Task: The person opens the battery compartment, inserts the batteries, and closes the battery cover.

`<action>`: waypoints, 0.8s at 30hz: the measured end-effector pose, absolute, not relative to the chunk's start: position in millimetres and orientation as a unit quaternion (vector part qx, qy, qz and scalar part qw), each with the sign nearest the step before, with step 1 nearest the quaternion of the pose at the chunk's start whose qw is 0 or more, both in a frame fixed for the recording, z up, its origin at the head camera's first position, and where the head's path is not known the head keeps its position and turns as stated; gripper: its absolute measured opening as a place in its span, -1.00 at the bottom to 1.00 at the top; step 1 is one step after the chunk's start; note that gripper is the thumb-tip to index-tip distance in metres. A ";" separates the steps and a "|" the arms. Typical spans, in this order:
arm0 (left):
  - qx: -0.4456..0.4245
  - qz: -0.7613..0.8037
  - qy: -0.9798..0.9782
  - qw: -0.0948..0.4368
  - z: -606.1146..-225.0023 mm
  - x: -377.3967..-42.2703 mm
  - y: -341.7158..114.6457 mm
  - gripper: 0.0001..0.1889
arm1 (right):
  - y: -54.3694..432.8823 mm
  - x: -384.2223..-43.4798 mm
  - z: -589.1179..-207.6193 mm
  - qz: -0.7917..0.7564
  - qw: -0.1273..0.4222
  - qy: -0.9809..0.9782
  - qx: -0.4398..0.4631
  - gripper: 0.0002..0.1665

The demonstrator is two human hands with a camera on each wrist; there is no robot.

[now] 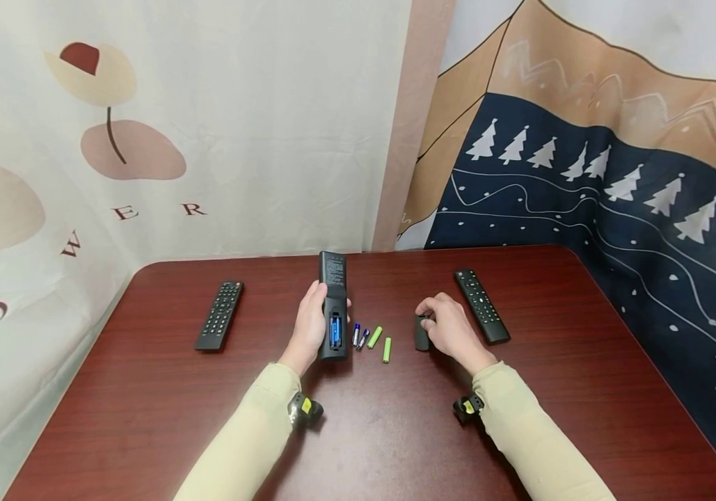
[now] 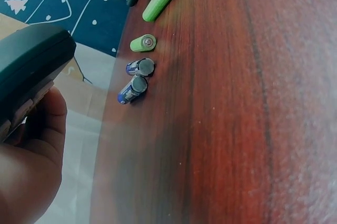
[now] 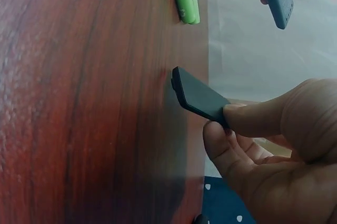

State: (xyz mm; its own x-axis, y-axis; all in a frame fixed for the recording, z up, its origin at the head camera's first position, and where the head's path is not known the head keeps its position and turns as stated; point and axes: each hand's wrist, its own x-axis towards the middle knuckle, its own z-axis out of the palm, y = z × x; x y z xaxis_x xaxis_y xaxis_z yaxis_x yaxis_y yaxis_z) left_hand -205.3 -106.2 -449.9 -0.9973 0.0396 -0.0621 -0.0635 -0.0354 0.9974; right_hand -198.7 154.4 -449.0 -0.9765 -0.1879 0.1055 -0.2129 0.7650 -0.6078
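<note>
The right hand point(image 1: 454, 330) pinches the battery cover point(image 1: 421, 337) at three o'clock from the remote control point(image 1: 335, 303), whose long axis runs twelve-to-six in the curled grip of the left hand point(image 1: 309, 325).

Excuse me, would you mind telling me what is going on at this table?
A person's left hand holds a remote with its back showing and blue batteries in the uncovered slot. The right hand pinches a small dark cover, which is not on the remote. Two green batteries and two blue-and-silver ones lie between the hands; other remotes lie at left and right.
</note>
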 end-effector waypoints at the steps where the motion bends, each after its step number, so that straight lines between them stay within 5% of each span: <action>1: -0.009 0.720 0.693 0.037 -449.9 -205.3 -106.1 -0.47 | 153.9 -198.4 -448.5 0.328 0.021 -0.938 0.107 -0.79; 24: -0.004 0.725 0.689 0.031 -450.3 -204.8 -104.7 -0.48 | 133.0 -190.4 -437.9 0.402 0.057 -0.904 0.135 -0.78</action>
